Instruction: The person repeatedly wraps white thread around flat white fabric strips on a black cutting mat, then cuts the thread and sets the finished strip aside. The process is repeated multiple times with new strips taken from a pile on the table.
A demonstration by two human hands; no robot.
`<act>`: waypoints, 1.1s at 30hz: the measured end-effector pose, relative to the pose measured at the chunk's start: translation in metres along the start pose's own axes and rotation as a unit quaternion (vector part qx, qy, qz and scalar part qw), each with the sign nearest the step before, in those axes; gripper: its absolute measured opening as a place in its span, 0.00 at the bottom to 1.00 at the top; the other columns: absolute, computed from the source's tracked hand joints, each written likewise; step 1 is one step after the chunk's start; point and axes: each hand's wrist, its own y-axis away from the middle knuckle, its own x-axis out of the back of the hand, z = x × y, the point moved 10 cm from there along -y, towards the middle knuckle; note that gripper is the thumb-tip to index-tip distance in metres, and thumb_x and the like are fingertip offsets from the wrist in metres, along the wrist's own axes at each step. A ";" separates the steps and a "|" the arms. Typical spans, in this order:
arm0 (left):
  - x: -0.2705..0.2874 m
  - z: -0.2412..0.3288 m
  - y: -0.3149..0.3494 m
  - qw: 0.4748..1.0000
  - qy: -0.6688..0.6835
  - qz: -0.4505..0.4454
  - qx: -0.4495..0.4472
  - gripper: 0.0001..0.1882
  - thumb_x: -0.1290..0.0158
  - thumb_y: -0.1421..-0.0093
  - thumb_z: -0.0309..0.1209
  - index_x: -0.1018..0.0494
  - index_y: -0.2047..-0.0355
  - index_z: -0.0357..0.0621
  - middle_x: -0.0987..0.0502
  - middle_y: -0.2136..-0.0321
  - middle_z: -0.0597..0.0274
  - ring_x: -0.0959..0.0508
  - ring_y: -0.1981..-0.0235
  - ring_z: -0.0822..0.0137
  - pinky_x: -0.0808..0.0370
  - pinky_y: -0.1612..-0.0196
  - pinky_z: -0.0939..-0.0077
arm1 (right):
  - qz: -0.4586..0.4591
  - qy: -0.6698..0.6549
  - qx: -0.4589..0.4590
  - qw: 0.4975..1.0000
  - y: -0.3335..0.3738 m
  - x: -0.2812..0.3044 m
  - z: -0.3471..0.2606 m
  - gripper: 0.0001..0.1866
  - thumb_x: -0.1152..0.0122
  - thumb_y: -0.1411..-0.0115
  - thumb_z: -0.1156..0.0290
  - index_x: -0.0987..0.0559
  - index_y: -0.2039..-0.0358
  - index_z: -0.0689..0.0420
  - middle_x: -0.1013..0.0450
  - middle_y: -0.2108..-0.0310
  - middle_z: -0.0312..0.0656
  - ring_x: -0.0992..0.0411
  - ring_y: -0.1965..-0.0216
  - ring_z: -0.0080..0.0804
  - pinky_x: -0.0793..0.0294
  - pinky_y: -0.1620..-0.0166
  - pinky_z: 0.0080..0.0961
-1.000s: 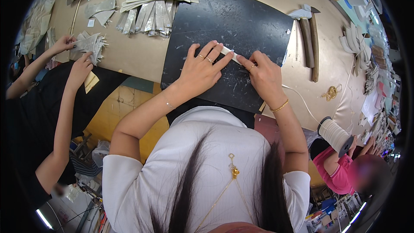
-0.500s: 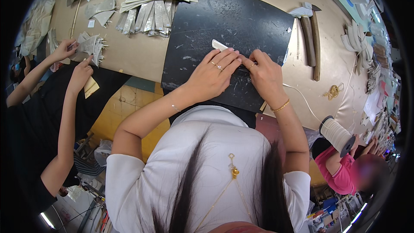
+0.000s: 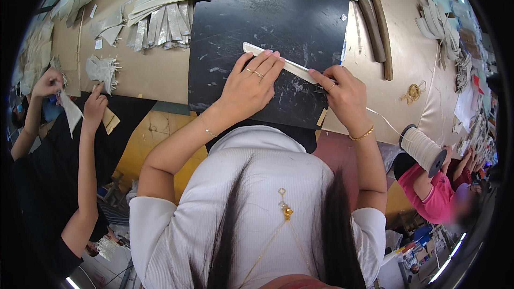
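A narrow white strip [image 3: 295, 69] with a rounded far end lies slantwise on the black board [image 3: 225, 21]. My left hand [image 3: 247, 81] rests across its upper part, fingers stretched out and pressing it down. My right hand [image 3: 344, 96] is closed in a pinch on the strip's lower right end. A thin white cord [image 3: 383, 117] runs from beneath my right hand to a spool [image 3: 423, 150] at the right. Something dark and thin shows under my right fingers, too small to name.
Bundled pale strips [image 3: 168, 8] lie at the back left. Two long dark-handled tools, one a hammer [image 3: 381, 27], lie right of the board, with a coil of yellowish cord [image 3: 413, 92] nearer. At the left, a co-worker's hands [image 3: 95, 104] handle pale pieces [image 3: 103, 70].
My right hand has slid right and down along the strip, away from my left hand, baring more of it. The co-worker's far hand has drawn back with a pale piece.
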 end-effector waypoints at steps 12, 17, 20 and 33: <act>-0.008 0.002 0.000 0.999 -0.031 -0.010 0.013 0.32 0.43 0.45 0.27 0.31 0.37 0.43 0.28 0.40 0.55 0.31 0.37 0.58 0.38 0.33 0.53 | 0.009 0.000 -0.007 1.000 0.009 -0.006 0.000 0.20 0.36 0.49 0.75 0.15 0.54 0.46 0.32 0.71 0.32 0.29 0.71 0.26 0.27 0.72 0.24; -0.009 0.004 0.000 0.998 -0.061 -0.015 0.003 0.32 0.39 0.47 0.31 0.29 0.40 0.42 0.28 0.41 0.56 0.31 0.37 0.58 0.38 0.34 0.53 | 0.004 -0.008 -0.025 1.000 0.009 -0.006 0.000 0.24 0.37 0.52 0.82 0.14 0.54 0.44 0.28 0.72 0.33 0.26 0.72 0.28 0.25 0.72 0.27; -0.009 0.005 0.000 0.998 -0.063 -0.013 0.001 0.33 0.39 0.48 0.31 0.29 0.40 0.44 0.28 0.41 0.55 0.31 0.37 0.57 0.37 0.34 0.52 | 0.003 -0.009 -0.023 1.000 0.010 -0.007 0.000 0.25 0.37 0.52 0.82 0.14 0.54 0.44 0.29 0.71 0.33 0.26 0.72 0.28 0.25 0.72 0.27; -0.011 0.012 -0.006 0.997 -0.068 -0.040 0.010 0.30 0.39 0.45 0.32 0.28 0.40 0.59 0.28 0.42 0.51 0.31 0.38 0.52 0.38 0.37 0.48 | 0.003 -0.006 -0.018 1.000 0.009 -0.008 0.000 0.24 0.37 0.51 0.81 0.14 0.54 0.44 0.30 0.72 0.33 0.27 0.73 0.28 0.26 0.72 0.27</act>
